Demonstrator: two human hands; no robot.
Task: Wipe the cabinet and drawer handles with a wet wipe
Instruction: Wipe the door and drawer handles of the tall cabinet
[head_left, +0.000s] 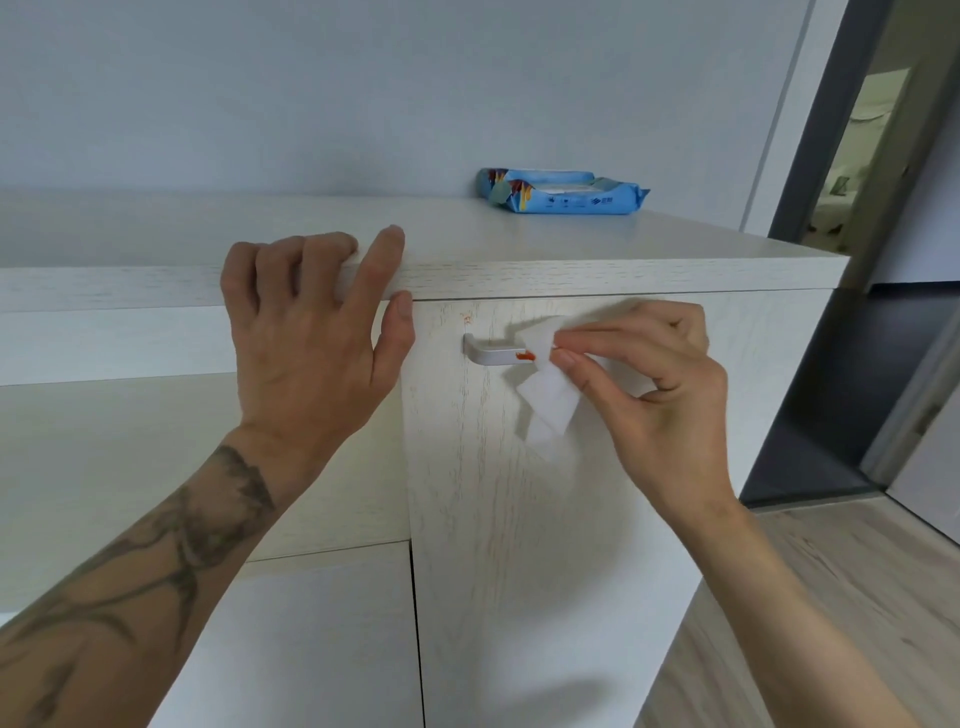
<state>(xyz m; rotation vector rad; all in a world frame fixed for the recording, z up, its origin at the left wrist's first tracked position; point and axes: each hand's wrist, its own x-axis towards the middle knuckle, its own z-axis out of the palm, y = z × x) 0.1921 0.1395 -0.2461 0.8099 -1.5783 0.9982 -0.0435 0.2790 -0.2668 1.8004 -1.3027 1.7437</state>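
At the right end of the handle (491, 355), right hand (660, 395) raised with bent wrist, thumb and forefinger pinching a folded white wipe (548, 400) against the bar, other fingers curled. On the handle just left of the wipe, a red smear (524, 356). Left of the handle and slightly above, left hand (306, 332) gripping the front edge of the cabinet top (571, 244), fingers over, thumb under. Well above the handle, a blue pack of wipes (563, 193).

A plain pale blue-grey wall (363, 93) stands behind. At right, a dark grey door frame (826, 130) meets a light wooden plank floor (893, 597).
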